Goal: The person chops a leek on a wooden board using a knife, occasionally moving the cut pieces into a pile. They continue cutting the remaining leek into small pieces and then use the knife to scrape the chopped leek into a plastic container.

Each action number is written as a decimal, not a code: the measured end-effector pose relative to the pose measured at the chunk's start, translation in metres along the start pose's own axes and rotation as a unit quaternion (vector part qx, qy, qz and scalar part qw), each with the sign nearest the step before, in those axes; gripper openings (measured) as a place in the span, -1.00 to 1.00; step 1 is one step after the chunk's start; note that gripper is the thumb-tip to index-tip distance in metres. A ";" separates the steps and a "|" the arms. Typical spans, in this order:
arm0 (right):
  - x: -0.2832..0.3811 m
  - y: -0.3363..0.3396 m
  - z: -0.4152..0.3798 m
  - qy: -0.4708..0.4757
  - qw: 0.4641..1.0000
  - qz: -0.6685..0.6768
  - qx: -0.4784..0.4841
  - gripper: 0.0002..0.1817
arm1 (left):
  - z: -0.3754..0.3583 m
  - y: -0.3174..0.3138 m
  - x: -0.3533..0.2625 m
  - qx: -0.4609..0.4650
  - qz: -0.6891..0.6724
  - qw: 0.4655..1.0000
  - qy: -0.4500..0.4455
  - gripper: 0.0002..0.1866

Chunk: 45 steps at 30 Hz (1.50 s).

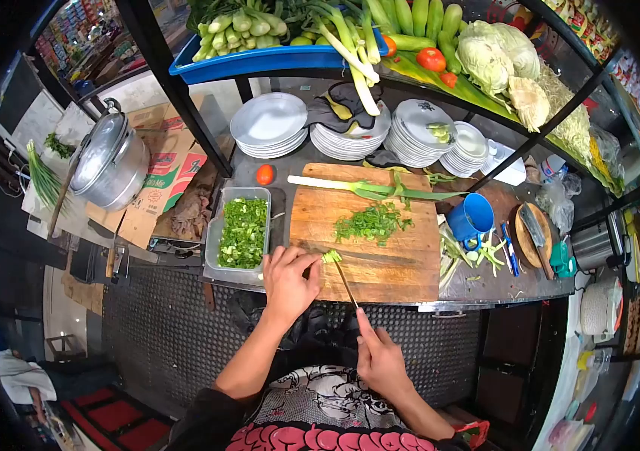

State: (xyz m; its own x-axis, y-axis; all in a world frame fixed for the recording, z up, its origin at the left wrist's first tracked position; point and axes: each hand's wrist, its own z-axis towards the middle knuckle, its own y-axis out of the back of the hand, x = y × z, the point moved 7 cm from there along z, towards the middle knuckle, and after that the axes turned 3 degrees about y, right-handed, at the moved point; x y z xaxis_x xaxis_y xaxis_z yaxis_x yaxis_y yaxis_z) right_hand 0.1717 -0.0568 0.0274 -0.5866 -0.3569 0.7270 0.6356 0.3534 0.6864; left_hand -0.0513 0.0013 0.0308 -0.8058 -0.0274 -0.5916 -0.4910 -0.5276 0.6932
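Note:
My right hand [381, 361] grips a knife [347, 283] by its handle, the blade slanting up and left over the front of the wooden cutting board [312, 225]. At the blade's tip is a small clump of cut greens [331, 257]. My left hand [291, 279] is beside that clump, fingers curled together; what they hold, if anything, is hidden. A clear plastic container [213, 239] full of chopped greens [242, 233] stands just left of the board. Farther back on the board lie loose chopped greens [372, 223] and a long leek [365, 186].
Stacked plates [269, 120] line the back, with a tomato [264, 174] before them. At right are a blue mug [472, 216], vegetable scraps [455, 255] and a cleaver [534, 229] on a round board. A large pot [113, 165] stands at left. Vegetables fill the shelf above.

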 end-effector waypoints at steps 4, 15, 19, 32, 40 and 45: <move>0.009 -0.011 0.033 0.029 1.000 -0.004 0.011 -0.23 | -0.001 -0.002 0.006 -0.001 -0.038 0.999 -0.001 -0.91; 0.008 -0.035 0.059 0.038 0.998 -0.033 0.034 -0.15 | 0.001 -0.001 0.008 -0.002 -0.033 0.999 0.009 -0.93; 0.013 -0.036 0.063 0.033 0.997 -0.058 0.029 -0.15 | 0.003 -0.002 0.009 -0.002 -0.037 0.999 0.010 -0.93; 0.020 -0.036 0.073 -0.001 0.998 -0.056 0.026 -0.21 | 0.005 -0.002 0.009 0.006 -0.038 0.999 0.013 -0.93; 0.017 -0.037 0.072 0.008 0.999 -0.046 0.007 -0.22 | 0.004 -0.002 0.009 0.007 -0.034 0.999 0.013 -0.93; 0.013 -0.040 0.070 0.026 0.999 -0.039 -0.005 -0.19 | 0.004 -0.002 0.008 0.007 -0.030 0.999 0.014 -0.93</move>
State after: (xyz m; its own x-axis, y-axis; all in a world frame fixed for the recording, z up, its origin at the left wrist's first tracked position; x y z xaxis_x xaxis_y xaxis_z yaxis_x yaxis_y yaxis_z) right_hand 0.1039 -0.0145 0.0108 -0.6074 -0.4281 0.6692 0.5943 0.3140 0.7404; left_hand -0.0581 0.0051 0.0267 -0.7648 -0.0204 -0.6440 -0.5429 -0.5179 0.6611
